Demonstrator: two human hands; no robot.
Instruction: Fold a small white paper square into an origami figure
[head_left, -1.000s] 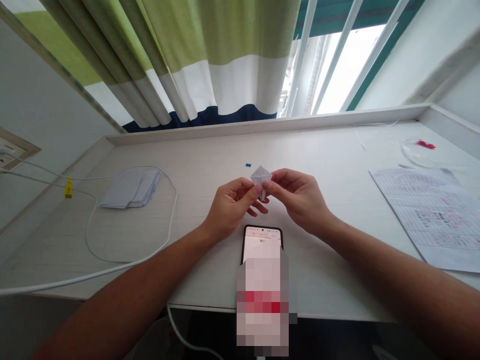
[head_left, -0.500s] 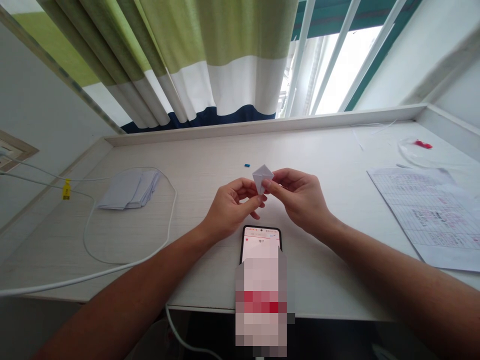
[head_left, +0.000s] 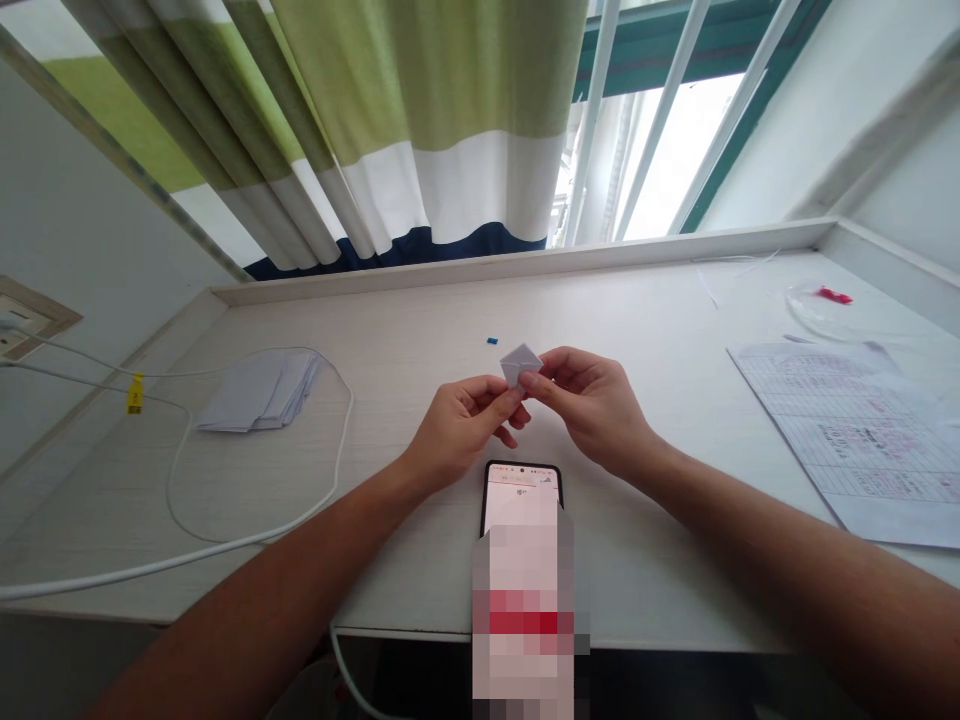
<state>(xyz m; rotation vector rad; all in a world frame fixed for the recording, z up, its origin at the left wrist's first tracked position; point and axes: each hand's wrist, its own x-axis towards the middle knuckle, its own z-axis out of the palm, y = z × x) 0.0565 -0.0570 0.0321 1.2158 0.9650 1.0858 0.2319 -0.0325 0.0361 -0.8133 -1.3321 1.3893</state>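
A small folded piece of white paper [head_left: 520, 362], kite-shaped with a point at the top, is held up over the desk between both hands. My left hand [head_left: 466, 425] pinches its lower tip between thumb and fingers. On its right side, my right hand [head_left: 589, 405] grips it with the thumb on the front face; the fingers behind are partly hidden. Just below the hands lies a phone [head_left: 522, 510] with a lit screen, its lower part blurred by pixels. A tiny blue piece [head_left: 492, 341] rests on the desk beyond the paper.
A stack of white paper sheets [head_left: 259, 390] lies at left, with a white cable [head_left: 330, 490] looping around it. Printed sheets [head_left: 847, 430] lie at right, near a red item [head_left: 834, 296]. A raised ledge [head_left: 450, 277] borders the desk's back, below a curtain [head_left: 465, 100].
My left thumb has moved up the paper and covers more of its lower tip. The view has tilted slightly, shifting the scene downward. Both hands keep hold of the paper.
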